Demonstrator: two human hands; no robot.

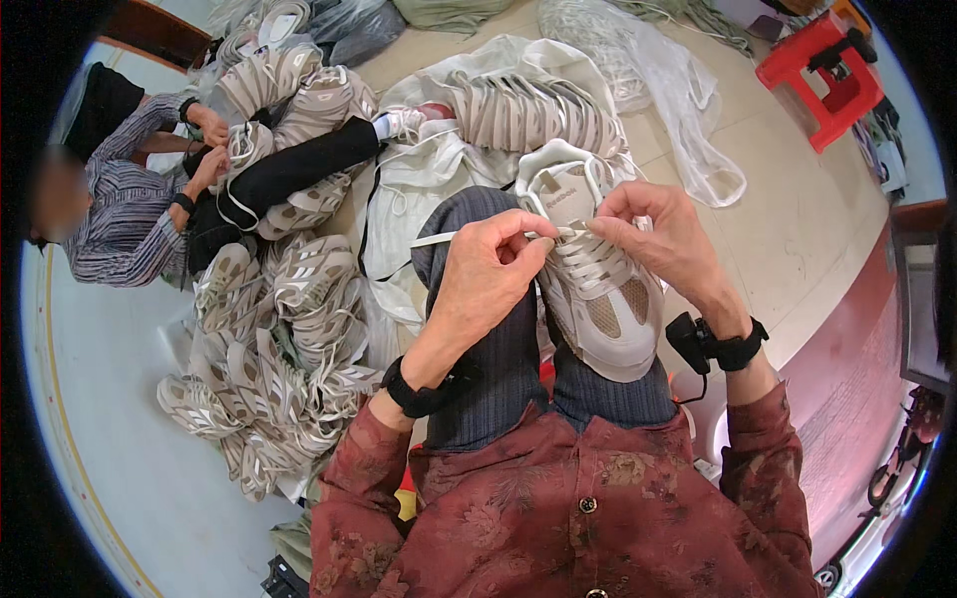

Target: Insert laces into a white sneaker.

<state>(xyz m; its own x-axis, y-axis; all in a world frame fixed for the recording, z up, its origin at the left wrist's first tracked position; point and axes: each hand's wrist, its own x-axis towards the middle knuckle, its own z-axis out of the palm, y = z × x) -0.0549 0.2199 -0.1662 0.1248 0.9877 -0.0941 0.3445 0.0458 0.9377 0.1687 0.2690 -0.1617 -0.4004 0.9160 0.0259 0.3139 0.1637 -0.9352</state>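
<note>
A beige and white sneaker (603,309) rests across my knees, its toe toward me and its tongue upright at the far end. White shoelace (596,271) crosses its front in several rows. My left hand (488,271) pinches the lace between thumb and forefinger near the top eyelets, and a loose length of lace sticks out to the left behind it. On the other side of the tongue, my right hand (666,239) is closed in a pinch on the lace too. The fingertips of both hands nearly meet over the shoe. Each wrist wears a black band.
A large heap of similar sneakers (269,369) lies to my left. A row of shoes (533,112) sits on white sheeting ahead. Beyond it lie clear plastic bags (648,75). A co-worker (140,189) at the left handles a shoe. A red stool (819,80) stands far right.
</note>
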